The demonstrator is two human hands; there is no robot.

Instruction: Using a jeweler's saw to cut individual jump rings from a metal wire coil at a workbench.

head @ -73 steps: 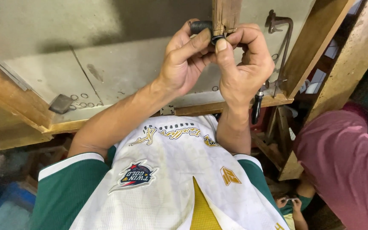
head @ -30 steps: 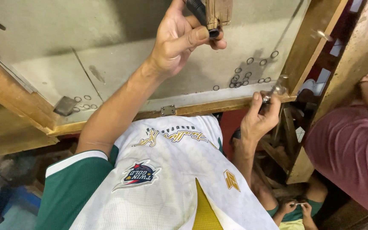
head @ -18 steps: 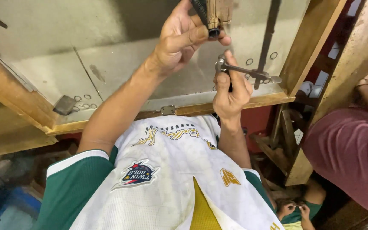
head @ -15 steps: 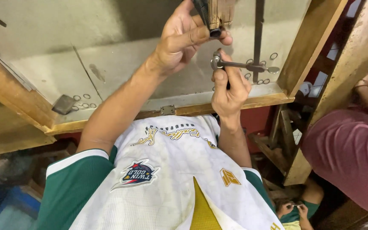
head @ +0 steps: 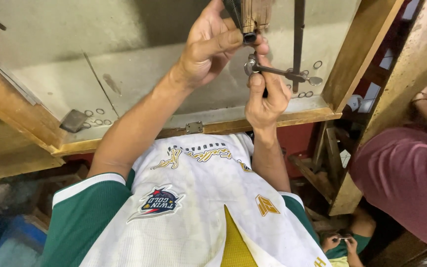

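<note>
- Head view: the left hand point(head: 208, 49) is raised at the top of the frame, fingers and thumb closed around a wooden block point(head: 255, 12) with a dark ridged part against it; the thumb presses just under a small dark tube end point(head: 249, 37) at the block's lower edge.
- The right hand point(head: 265, 96) sits just below and to the right of the left, closed in a fist about the handle of a metal wrench-like tool point(head: 282, 72). The tool's round head lies close under the block, and its shaft runs rightward, ending in a small flat tip.
- A dark vertical metal bar point(head: 299, 39) crosses behind the tool's shaft.
- Both hands work over a grey workbench top point(head: 75, 59) edged with a wooden rim point(head: 124, 140); a small metal hinge point(head: 193, 127) sits on that rim.
- Small metal rings point(head: 100, 116) lie scattered on the bench at left, with more near the tool's tip, and a flat grey metal piece point(head: 73, 120) rests beside them.
- At right, another person in a pink shirt point(head: 401, 183) stands by wooden posts point(head: 357, 54).
</note>
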